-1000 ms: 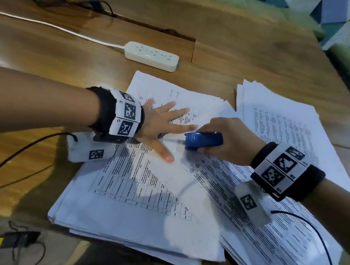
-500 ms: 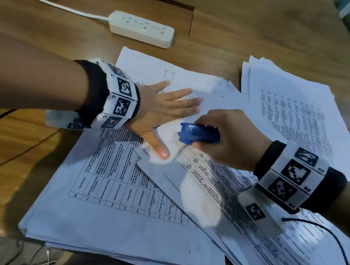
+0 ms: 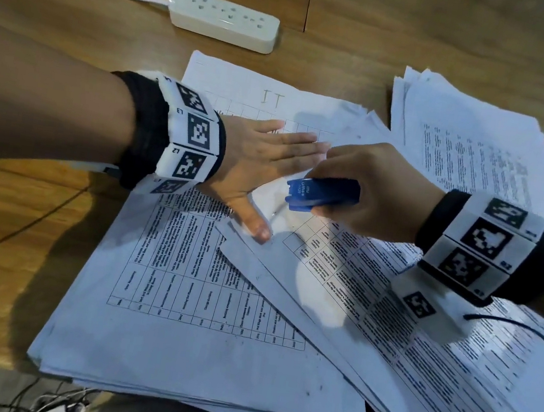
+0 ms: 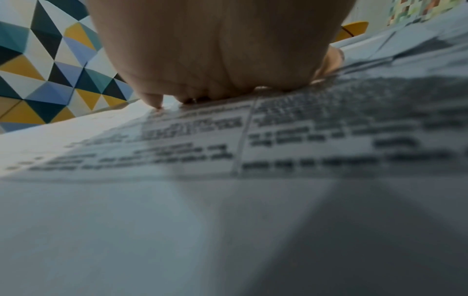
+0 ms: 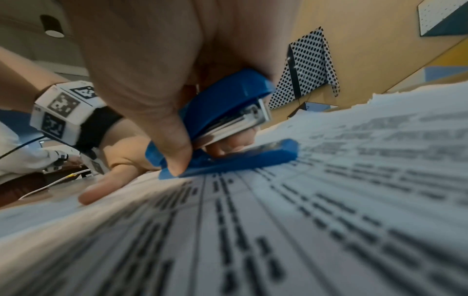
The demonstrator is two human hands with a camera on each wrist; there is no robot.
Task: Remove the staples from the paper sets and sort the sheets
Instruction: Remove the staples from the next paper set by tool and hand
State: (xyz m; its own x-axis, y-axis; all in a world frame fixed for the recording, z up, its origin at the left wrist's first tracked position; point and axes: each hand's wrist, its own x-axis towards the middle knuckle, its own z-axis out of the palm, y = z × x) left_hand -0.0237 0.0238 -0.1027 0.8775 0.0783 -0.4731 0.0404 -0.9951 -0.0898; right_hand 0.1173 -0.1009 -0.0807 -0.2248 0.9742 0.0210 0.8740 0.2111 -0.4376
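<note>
My left hand [image 3: 268, 167] lies flat with straight fingers on the stacked printed sheets, its thumb [image 3: 254, 224] pressing the corner of a paper set [image 3: 340, 277] that lies slanted across the pile. My right hand [image 3: 369, 191] grips a small blue stapler [image 3: 322, 193], whose tail end points at that corner, just right of the left thumb. In the right wrist view the blue stapler [image 5: 228, 128] stands slightly agape, its base on the printed paper [image 5: 329, 200]. In the left wrist view the palm [image 4: 215, 50] rests on a printed sheet [image 4: 303, 130]. A short metal staple [image 3: 275, 210] shows near the thumb.
A larger pile of table-printed sheets [image 3: 182, 297] lies under the set, reaching the wooden table's [image 3: 19, 224] near edge. Another stack of papers [image 3: 477, 157] sits at the right. A white power strip [image 3: 224, 19] with its cable lies behind. A black cable [image 3: 523, 335] trails from my right wrist.
The head camera has tilted down and closer. My left hand's fingers have drawn together on the sheet, and the right hand has kept the stapler at the set's corner.
</note>
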